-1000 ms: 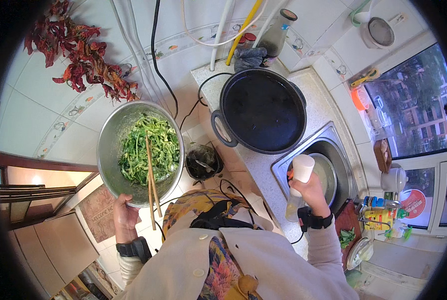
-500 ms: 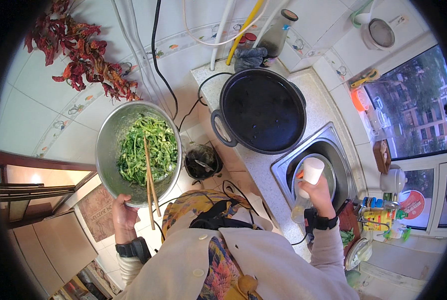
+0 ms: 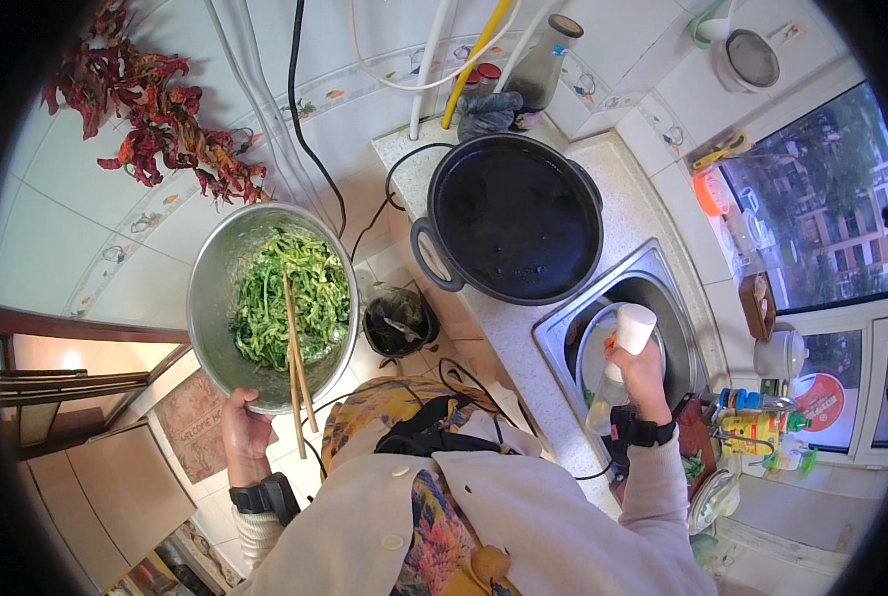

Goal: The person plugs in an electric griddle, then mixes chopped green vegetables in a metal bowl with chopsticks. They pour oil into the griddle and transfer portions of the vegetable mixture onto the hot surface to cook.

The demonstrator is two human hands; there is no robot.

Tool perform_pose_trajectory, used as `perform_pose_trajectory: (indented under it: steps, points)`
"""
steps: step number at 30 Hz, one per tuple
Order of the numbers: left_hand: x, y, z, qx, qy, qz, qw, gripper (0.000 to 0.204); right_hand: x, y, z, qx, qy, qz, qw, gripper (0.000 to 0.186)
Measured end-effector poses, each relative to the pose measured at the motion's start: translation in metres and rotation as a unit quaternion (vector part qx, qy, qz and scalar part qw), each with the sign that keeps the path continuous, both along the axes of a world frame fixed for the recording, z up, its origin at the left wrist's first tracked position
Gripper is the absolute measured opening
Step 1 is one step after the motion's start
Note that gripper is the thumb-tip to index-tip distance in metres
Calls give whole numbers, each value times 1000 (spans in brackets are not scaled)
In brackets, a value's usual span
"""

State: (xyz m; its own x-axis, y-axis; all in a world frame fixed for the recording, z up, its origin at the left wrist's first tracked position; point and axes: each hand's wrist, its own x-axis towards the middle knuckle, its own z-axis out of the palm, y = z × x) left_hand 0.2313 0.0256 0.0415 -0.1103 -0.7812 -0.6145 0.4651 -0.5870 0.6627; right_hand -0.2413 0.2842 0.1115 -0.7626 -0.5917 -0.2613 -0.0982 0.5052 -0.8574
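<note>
Steel bowl (image 3: 227,298) holds greens (image 3: 295,298); black pan (image 3: 514,214) empty.

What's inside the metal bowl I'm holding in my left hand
The metal bowl holds chopped green vegetables, with a pair of wooden chopsticks lying across them and over the near rim. Your left hand grips that rim. The greens cover the bowl's bottom, so anything underneath stays hidden.

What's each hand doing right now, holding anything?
Left hand: closed on the rim of the metal bowl of greens, chopsticks lying across it.
Right hand: closed around a white bottle over the sink.
</note>
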Motion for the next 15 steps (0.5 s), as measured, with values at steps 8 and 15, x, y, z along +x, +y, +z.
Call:
perform_pose_trajectory:
  steps: [8, 15]
  points:
    - [0, 4, -1, -25, 5, -22, 999, 36, -26, -9, -6, -37, 21, -13, 999, 15]
    - [3, 7, -2, -15, -3, -5, 1000, 36, -46, -23, -3, 0, 49, -54, 997, 20]
